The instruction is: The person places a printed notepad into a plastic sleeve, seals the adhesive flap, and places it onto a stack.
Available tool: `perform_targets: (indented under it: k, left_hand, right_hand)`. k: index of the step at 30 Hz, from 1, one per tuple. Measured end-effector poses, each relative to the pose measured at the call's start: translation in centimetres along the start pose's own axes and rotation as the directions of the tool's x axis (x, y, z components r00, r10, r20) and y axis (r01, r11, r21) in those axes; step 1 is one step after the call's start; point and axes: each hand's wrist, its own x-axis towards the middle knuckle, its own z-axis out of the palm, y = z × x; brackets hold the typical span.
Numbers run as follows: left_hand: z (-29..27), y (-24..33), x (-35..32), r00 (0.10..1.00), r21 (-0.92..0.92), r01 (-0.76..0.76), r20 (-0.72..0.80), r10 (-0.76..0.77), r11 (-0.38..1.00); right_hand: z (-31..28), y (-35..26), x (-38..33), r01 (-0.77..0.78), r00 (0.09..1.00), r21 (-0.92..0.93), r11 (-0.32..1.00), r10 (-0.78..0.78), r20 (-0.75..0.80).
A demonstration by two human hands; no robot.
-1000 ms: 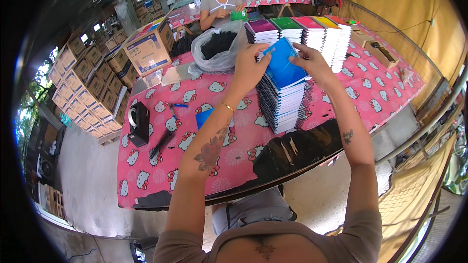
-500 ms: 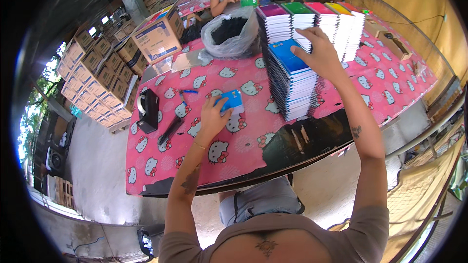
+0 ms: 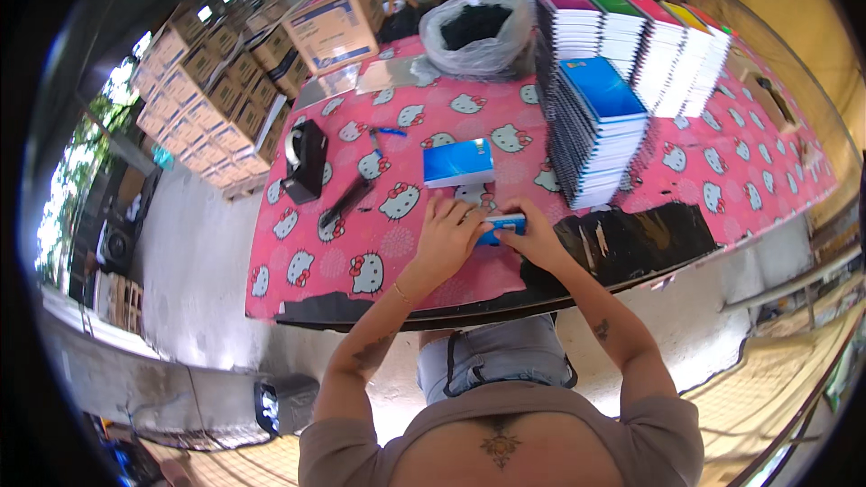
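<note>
Close to the table's near edge, my left hand [image 3: 450, 236] and my right hand [image 3: 538, 238] are closed on a small blue-covered notebook [image 3: 502, 229]. The fingers hide much of it. Just beyond my hands, a blue-covered pad [image 3: 459, 162] with white page edges lies flat on the table. To the right rises a tall stack of blue spiral notebooks [image 3: 603, 90], their black bindings and white edges visible. Neither hand touches the stack.
Left on the pink table [image 3: 397, 243] are a tape dispenser [image 3: 305, 160], a black stapler-like tool [image 3: 346, 200] and a blue pen [image 3: 389, 132]. Behind stand a carton [image 3: 334, 25], a plastic bag [image 3: 476, 32] and other coloured notebook stacks [image 3: 658, 45]. Another person sits opposite.
My right hand has come from the blue stack to the near edge. My left hand has let go of the flat pad and moved nearer, and both hands now hold a blue notebook.
</note>
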Motion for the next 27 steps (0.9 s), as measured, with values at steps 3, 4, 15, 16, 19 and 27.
perform_targets:
  k: [3,4,15,16,19,27]
  left_hand:
    - [1.3,1.0,-3.0,0.826,-0.475,0.437,-0.124,-0.550,0.764]
    - [1.9,1.6,-4.1,0.662,-0.691,0.534,-0.017,-0.749,0.487]
    - [-2.1,-20.6,-11.1,0.734,0.321,0.679,-0.258,-0.628,0.661]
    - [-1.8,-20.9,-11.0,0.722,0.329,0.681,-0.151,-0.675,0.655]
    - [-0.8,-20.3,-11.0,0.780,0.335,0.623,-0.192,-0.596,0.707]
    - [-1.9,-12.8,-8.7,0.841,0.145,0.518,-0.266,-0.471,0.843]
  right_hand:
    - [1.3,-1.4,0.0,-0.130,0.991,0.158,0.979,0.127,0.029]
    - [1.7,-1.8,0.0,-0.119,0.993,0.170,0.978,0.115,0.038]
    - [1.2,-2.1,-0.6,-0.171,0.978,0.207,0.963,0.140,0.154]
    - [1.0,-1.9,-0.6,-0.181,0.975,0.217,0.959,0.147,0.164]
    - [0.7,-1.6,-0.3,-0.197,0.971,0.225,0.954,0.158,0.177]
    - [0.9,-2.8,-0.2,-0.166,0.984,0.258,0.952,0.144,0.103]
